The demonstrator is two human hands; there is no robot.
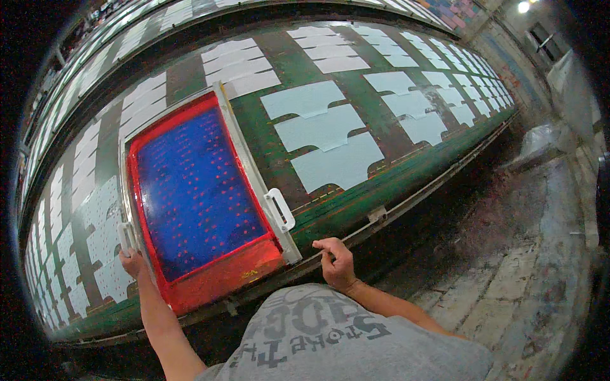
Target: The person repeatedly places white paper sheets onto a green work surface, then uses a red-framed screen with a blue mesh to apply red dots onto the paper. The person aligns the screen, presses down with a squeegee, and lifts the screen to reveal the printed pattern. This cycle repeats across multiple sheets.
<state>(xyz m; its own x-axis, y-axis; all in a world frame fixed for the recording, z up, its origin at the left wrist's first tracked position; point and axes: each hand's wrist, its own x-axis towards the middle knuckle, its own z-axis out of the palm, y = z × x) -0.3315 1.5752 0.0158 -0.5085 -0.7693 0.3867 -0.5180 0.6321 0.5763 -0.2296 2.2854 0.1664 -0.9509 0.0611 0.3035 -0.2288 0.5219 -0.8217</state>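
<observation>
A screen-printing frame with a blue mesh and red ink border lies flat on the long green table. My left hand grips the frame's near left side, by its white handle. My right hand hovers free just off the frame's near right corner, fingers loosely curled, holding nothing. A second white handle sits on the frame's right rail, up-left of that hand. Pale blue cut fabric pieces lie to the right of the frame; dotted printed pieces lie to its left.
Rows of pale fabric pieces run along the table in both directions, and a second table stands behind it. A metal rail edges the table's near side. Stained concrete floor spreads to the right.
</observation>
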